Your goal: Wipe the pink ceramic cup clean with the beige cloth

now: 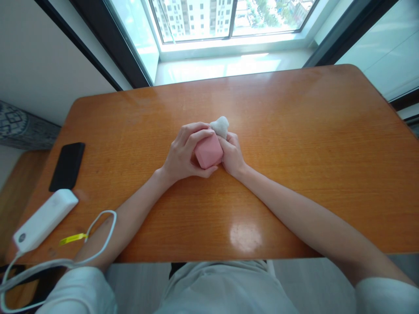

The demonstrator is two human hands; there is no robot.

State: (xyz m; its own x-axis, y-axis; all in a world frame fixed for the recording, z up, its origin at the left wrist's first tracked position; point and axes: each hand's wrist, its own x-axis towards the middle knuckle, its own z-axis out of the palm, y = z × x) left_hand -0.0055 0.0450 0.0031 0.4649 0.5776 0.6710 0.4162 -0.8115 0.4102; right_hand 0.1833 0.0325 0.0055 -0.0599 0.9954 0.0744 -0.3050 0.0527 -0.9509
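Hands [180, 152] [233, 156] together, left cupping pink block [208, 151]

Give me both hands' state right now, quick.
Left hand: closed around the pink block.
Right hand: curled closed against the block, seemingly gripping the white lump; its grip is partly hidden.

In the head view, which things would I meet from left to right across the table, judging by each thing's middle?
White device with a cable → black phone → left hand → pink block → right hand.
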